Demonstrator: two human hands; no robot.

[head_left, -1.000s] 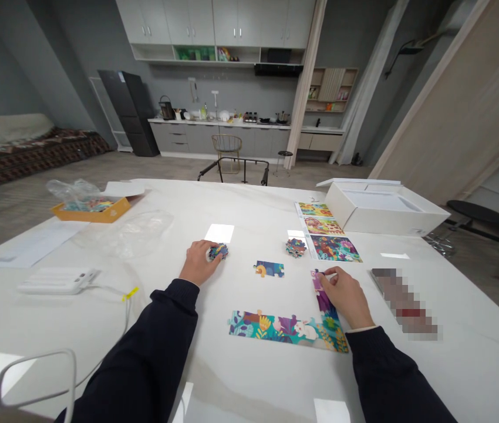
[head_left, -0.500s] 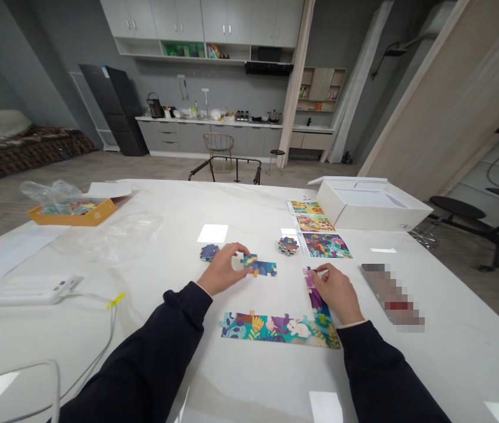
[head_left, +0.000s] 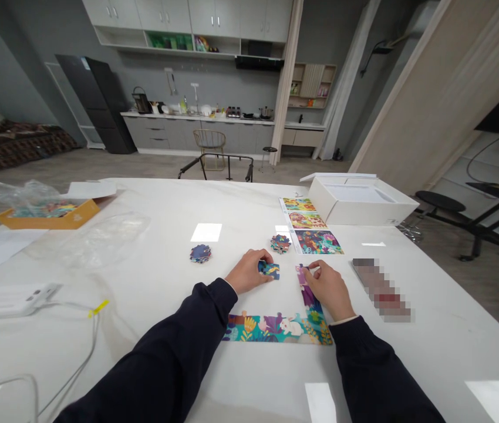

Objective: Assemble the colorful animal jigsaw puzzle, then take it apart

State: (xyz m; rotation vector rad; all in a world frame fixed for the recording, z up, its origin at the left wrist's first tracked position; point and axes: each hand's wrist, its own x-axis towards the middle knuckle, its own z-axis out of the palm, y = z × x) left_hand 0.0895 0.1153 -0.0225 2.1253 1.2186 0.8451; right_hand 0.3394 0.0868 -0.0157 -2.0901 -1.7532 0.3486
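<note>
My left hand (head_left: 249, 272) rests on the white table (head_left: 152, 329) with its fingers closed on a small joined section of blue puzzle pieces (head_left: 270, 270). My right hand (head_left: 326, 286) pinches the top of a purple column of puzzle pieces (head_left: 306, 286) that rises from the right end of an assembled bottom strip (head_left: 278, 328) showing flowers and a white rabbit. A small pile of loose pieces (head_left: 201, 253) lies to the left, and a second pile (head_left: 280, 242) sits just beyond my hands.
A picture sheet (head_left: 310, 232) and an open white box (head_left: 359, 200) lie at the far right. An orange box with a plastic bag (head_left: 42, 210), clear plastic wrap (head_left: 95, 241), a white power strip (head_left: 7, 298) with its cable, and a blurred flat object (head_left: 380, 289) also sit on the table.
My left hand left the left pile, took hold of the blue joined pieces and slid them right toward the purple column. My right hand stayed on the column.
</note>
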